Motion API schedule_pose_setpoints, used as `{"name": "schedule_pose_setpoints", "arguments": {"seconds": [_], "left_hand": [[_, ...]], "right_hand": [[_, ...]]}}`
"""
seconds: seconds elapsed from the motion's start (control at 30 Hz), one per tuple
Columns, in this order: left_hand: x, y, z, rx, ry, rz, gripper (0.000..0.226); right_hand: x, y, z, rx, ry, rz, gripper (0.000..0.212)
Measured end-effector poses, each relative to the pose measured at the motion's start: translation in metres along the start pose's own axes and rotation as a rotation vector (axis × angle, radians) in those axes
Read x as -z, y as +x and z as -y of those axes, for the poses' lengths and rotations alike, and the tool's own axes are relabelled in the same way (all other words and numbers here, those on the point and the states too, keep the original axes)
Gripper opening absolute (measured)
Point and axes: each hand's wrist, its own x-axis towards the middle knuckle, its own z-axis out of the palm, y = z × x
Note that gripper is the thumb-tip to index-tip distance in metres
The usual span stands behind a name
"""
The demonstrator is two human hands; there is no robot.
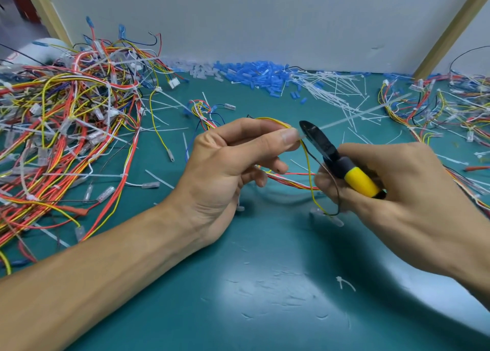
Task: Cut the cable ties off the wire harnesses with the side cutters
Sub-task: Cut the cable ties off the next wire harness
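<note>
**Head view**

1. Left hand point(228, 159): centre of scene, raised over the green mat point(265, 297). Thumb and forefinger are pressed together, pinching a wire harness point(289, 176) at its yellow loop. The other fingers curl loosely beneath.
2. Wire harness: red, yellow and white leads run from the left palm rightward to the right hand. One yellow and one dark lead hang down between the hands.
3. Cable tie point(352, 117): white, on the harness at the left thumb tip. Its long tail runs far and right, and is blurred.
4. Side cutters point(324, 146): black head, yellow-and-black handles, tip pointing far-left. The jaws sit at the tie, just beside the left thumb; whether they have closed on it cannot be told.
5. Right hand point(397, 186): right of centre, fingers curled round the cutter handles.
6. Tangled pile point(66, 117): red, yellow and white harnesses with ties on, left side, near to far.
7. Smaller pile point(450, 106): similar harnesses, far right.
8. Blue sleeves point(252, 77): a heap at far centre, along the white wall point(265, 19).
9. Loose ties point(331, 90): white strips scattered just right of the sleeves.
10. Small clipped tie point(344, 284): on the mat, near, below the right hand.
</note>
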Motion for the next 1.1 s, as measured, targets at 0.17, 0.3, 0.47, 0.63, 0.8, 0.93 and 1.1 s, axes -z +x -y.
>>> {"name": "schedule_pose_setpoints", "arguments": {"seconds": [0.17, 0.3, 0.47, 0.63, 0.8, 0.93, 1.1], "left_hand": [[0.001, 0.000, -0.001, 0.002, 0.005, -0.003, 0.004], [0.000, 0.000, -0.001, 0.010, -0.009, -0.003, 0.002], [0.000, 0.002, -0.003, 0.045, -0.011, 0.008, 0.007], [-0.004, -0.005, -0.007, -0.049, 0.242, 0.223, 0.011], [-0.018, -0.022, 0.000, -0.446, 0.900, 0.348, 0.021], [-0.016, -0.019, -0.005, -0.546, 0.984, 0.337, 0.024], [-0.020, -0.020, -0.007, -0.666, 1.036, 0.305, 0.025]], "right_hand": [[0.000, 0.000, 0.001, -0.028, 0.041, 0.000, 0.040], [-0.001, 0.001, -0.001, -0.014, 0.045, -0.019, 0.039], [0.003, 0.003, -0.007, -0.028, 0.101, -0.082, 0.035], [0.005, 0.007, -0.014, -0.095, 0.263, -0.183, 0.028], [0.006, 0.009, -0.013, -0.134, 0.382, -0.170, 0.032], [0.009, 0.011, -0.010, -0.090, 0.338, -0.144, 0.026], [0.006, 0.011, -0.015, -0.118, 0.496, -0.210, 0.029]]}}
